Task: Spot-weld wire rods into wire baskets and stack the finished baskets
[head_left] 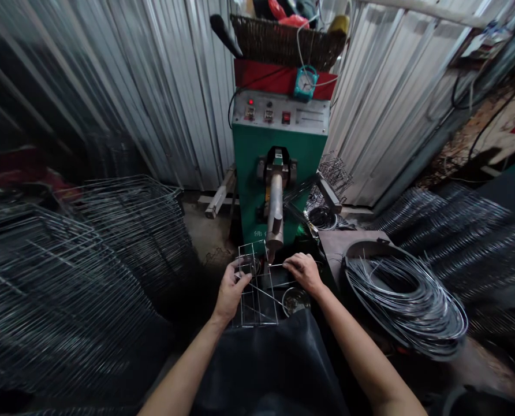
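Note:
My left hand [230, 290] grips the side of a rectangular wire frame [257, 309], which stands upright on its lower end. My right hand [303, 271] pinches a thin steel wire [277, 265] that reaches across to the frame. Just above the frame's top, the tip of a thick metal welding electrode [275, 214] points down from a green spot-welding machine [275, 153]. The electrode's lower end nearly meets the wires. A small round metal bowl [295, 301] sits below my right hand, partly hidden by my forearm.
Stacks of wire racks [88, 271] lean at the left, with more wire racks [448, 231] at the right. A coil of steel wire [405, 300] lies on the right. Corrugated metal walls [391, 98] stand behind the machine, which carries a woven basket [283, 40] and a small clock [306, 84].

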Demonstrator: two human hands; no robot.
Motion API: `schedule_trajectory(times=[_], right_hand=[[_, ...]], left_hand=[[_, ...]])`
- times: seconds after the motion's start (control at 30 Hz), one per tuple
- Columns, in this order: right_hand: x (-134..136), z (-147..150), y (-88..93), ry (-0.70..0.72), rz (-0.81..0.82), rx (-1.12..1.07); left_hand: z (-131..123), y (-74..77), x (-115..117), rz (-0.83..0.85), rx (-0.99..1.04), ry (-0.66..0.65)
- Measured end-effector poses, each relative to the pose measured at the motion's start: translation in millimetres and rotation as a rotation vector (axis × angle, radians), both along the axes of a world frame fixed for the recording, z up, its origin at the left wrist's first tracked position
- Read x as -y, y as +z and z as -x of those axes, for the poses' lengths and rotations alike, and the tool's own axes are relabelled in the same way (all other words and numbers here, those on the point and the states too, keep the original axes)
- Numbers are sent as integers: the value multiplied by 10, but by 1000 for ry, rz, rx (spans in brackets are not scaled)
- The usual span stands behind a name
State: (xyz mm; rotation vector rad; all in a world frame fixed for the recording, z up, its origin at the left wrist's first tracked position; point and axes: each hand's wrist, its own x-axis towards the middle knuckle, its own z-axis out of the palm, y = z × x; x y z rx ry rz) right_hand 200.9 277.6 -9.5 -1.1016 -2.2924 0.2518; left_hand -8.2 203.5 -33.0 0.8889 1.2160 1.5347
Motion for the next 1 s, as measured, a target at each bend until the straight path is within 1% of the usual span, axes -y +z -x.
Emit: schedule_trajectory(times=[0.1,0.33,0.6,0.9,1.0], right_hand=[[-35,-7,-2,-5,16,-9],[-83,-36,-40,5,33,7],[-116,-41,-72,-15,73,24],[-151,-38,-119,-7,27,40],[-160,-49,-112,-28,25,59]], left_hand=[[-10,6,-35,-6,24,-19],[-15,-17,-74,7,40,-11],[-21,26,-100,27,76,-14],[5,65,-131,52,136,-33],[8,79,-127,75,162,-40]])
